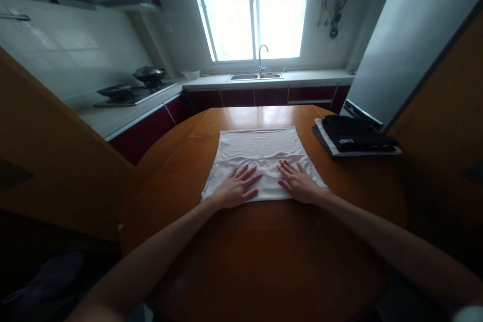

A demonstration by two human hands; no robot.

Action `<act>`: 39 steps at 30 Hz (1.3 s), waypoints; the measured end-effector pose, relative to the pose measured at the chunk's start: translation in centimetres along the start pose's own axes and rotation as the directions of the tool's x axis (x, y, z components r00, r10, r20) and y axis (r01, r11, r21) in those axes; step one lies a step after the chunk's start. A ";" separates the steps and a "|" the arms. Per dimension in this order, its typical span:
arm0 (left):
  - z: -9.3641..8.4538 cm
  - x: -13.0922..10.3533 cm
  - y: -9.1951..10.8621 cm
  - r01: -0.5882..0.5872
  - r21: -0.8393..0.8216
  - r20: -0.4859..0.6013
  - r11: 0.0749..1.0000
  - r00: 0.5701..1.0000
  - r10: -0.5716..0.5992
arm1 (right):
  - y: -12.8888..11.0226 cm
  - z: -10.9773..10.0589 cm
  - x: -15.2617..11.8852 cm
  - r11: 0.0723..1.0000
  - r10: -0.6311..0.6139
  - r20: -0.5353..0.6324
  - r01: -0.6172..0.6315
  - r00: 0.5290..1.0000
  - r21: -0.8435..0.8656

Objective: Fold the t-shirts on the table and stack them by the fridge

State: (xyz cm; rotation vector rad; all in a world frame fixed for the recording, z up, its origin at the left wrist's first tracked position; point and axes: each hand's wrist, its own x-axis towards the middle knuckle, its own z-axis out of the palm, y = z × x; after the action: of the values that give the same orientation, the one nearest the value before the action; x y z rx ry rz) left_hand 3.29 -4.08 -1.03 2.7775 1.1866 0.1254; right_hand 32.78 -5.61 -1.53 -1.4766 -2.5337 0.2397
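"Where are your hands?"

"Both lie open on the folded-looking white cloth (260, 145), palms down, fingers spread, gripping nothing. My left hand (238, 187) is at the cloth's eight o'clock, my right hand (302, 183) at its four."

"Why there?"

"I'd judge that flat palms on either side keep the thin fabric spread out; a wrinkle crosses it just beyond my fingertips. The cloth lies straight ahead of me on the glossy brown wooden surface (264, 246), so both arms reach it evenly."

"Anything else around?"

"Between two and three o'clock from the cloth, a stack of black, white and grey folded fabric (360, 133) sits apart from it, out of my arms' path. At twelve, past the surface, is a steel double sink (242, 77); at ten, dark round pans (149, 74). Only my hands cover part of the cloth."
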 end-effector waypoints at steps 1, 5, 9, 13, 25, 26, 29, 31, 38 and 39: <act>-0.1 0.0 0.0 0.001 -0.001 0.003 1.000 1.000 -0.001 | 1.0 -0.1 -0.4 0.999 0.031 -0.011 -0.031 0.999 -0.025; -0.3 -0.1 0.1 0.004 -0.002 0.012 1.000 1.000 -0.004 | 3.5 -0.2 -1.7 0.987 0.132 -0.029 -0.134 0.991 -0.086; -0.4 0.0 0.2 0.017 -0.015 0.016 1.000 1.000 -0.017 | 3.3 0.0 -1.8 0.983 0.154 -0.038 -0.157 0.987 -0.092; -1.2 -0.1 0.0 0.000 -0.118 -0.016 0.993 1.000 -0.002 | 2.6 -0.4 -1.9 0.988 0.119 -0.158 -0.133 0.980 -0.077; -7.5 -11.0 -3.5 0.013 -0.212 0.011 0.977 1.000 -0.011 | 6.7 -3.8 -8.4 0.968 -0.251 -0.249 0.241 0.935 -0.071; -7.4 -11.7 -3.5 0.008 -0.195 0.007 0.981 1.000 -0.006 | 7.1 -3.9 -8.8 0.963 -0.268 -0.232 0.256 0.935 -0.081; -6.6 -13.0 -3.2 -0.034 -0.120 -0.057 0.992 0.998 0.028 | 7.8 -3.9 -9.5 0.950 -0.310 -0.184 0.294 0.933 -0.106; -6.0 -13.3 -3.2 -0.044 -0.062 -0.123 0.997 0.992 0.036 | 7.9 -3.9 -9.5 0.942 -0.330 -0.166 0.311 0.929 -0.129; -4.4 -13.3 -3.3 -0.016 0.056 -0.246 0.998 0.969 0.030 | 7.2 -4.3 -9.4 0.911 -0.364 -0.166 0.314 0.916 -0.266; -4.4 -13.3 -3.1 -0.010 0.059 -0.269 0.998 0.963 0.026 | 7.0 -4.5 -9.5 0.914 -0.363 -0.180 0.312 0.914 -0.258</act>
State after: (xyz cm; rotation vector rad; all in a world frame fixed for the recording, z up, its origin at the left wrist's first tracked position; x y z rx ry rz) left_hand -8.64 -11.27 2.53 2.8918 1.2385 0.4941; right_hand 44.37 -10.32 0.27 -1.0248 -2.6343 -0.2618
